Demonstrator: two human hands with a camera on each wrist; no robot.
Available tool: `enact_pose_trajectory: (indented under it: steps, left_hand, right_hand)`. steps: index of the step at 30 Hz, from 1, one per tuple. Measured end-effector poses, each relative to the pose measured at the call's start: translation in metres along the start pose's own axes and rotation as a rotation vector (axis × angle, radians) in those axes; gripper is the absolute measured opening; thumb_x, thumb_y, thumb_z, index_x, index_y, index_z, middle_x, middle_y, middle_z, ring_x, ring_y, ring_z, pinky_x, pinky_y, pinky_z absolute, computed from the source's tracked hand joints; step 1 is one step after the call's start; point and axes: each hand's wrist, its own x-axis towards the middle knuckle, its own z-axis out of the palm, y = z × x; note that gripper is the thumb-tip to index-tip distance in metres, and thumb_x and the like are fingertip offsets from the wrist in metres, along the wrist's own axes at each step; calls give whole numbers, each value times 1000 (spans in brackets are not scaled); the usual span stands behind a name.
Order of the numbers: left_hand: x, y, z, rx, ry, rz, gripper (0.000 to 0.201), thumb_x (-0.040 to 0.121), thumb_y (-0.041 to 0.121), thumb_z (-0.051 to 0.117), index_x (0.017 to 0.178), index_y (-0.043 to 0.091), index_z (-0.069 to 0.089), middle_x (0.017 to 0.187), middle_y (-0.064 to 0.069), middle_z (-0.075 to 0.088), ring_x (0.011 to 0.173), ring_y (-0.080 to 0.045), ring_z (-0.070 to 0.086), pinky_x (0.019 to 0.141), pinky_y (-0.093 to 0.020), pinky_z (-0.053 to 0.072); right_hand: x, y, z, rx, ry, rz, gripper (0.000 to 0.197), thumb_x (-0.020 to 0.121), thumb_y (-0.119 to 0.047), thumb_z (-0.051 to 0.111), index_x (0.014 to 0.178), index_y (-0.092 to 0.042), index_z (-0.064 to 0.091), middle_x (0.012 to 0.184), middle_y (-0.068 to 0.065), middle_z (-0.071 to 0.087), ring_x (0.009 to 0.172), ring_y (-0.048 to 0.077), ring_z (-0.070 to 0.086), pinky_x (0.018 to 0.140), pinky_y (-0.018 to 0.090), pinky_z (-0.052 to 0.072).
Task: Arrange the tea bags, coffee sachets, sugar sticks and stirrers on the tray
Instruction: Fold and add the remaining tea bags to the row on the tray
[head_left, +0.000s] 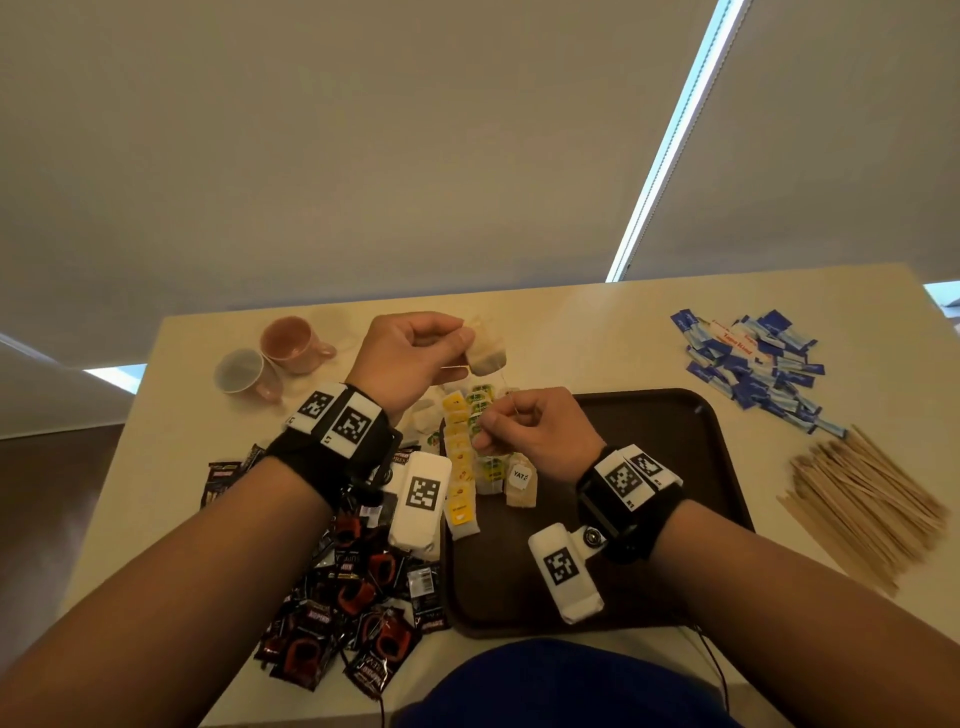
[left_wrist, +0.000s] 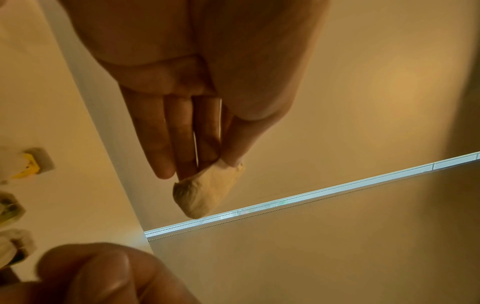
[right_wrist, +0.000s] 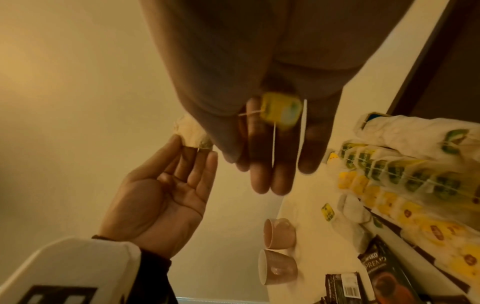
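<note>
We see a dark brown tray (head_left: 649, 415) on a cream table (head_left: 571, 322), lined with tea bags whose tags run in yellow (head_left: 457, 452) and green (head_left: 480, 395) rows. Black-and-red coffee sachets (head_left: 353, 587) heap beside it. Sugar sticks (head_left: 758, 364) show dark blue, pale blue and white with red lettering; stirrers (head_left: 862, 499) are pale tan. We note one pink cup (head_left: 293, 345), and black-and-white checkered markers on the wristbands (head_left: 343, 418).

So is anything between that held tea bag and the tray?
Nothing solid. The left hand pinches the tea bag above the rows of bags; the right hand holds its string and tag. The tray right of the rows is bare.
</note>
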Motion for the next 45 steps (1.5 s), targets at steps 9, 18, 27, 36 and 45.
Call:
enact_pose_trajectory:
  steps: [9,18,27,36,45]
  left_hand:
    - [0,4,1,28,-50,-10,4,93,9,68,91,11,70,80,-8,75,76,-23,73,72,-33,62]
    - [-21,3,-4,46,-244,-57,6,92,6,66,91,10,70,85,-14,75,78,-26,72,74,-40,62]
    - [-36,-36,-3,232,-294,-154,4,93,10,67,91,9,71,69,-4,72,64,-12,66,64,-28,59]
    - [-33,-39,3,196,-185,-106,8,93,9,68,88,12,72,72,-8,74,64,-15,68,62,-26,59]
    - [-34,-37,5,181,-191,-51,8,95,7,65,90,9,71,86,-9,71,63,-20,71,58,-28,59]
  right_hand:
    - [-8,5,1,105,-148,138,29,98,12,39,119,6,57,99,24,68,76,24,70,71,28,58]
    - [1,14,-13,-367,102,8,9,86,-12,74,94,-9,77,82,7,74,65,8,64,64,24,54]
    - [10,-24,-17,-261,114,-119,15,92,-8,67,100,1,76,85,10,75,66,8,70,61,18,55]
    - [11,-28,-16,-373,188,-296,9,87,-12,73,93,-13,78,88,-1,75,80,9,68,75,27,57]
    - [-8,-30,-21,-254,79,-223,10,90,-7,69,94,-1,76,74,9,73,60,14,68,58,23,54]
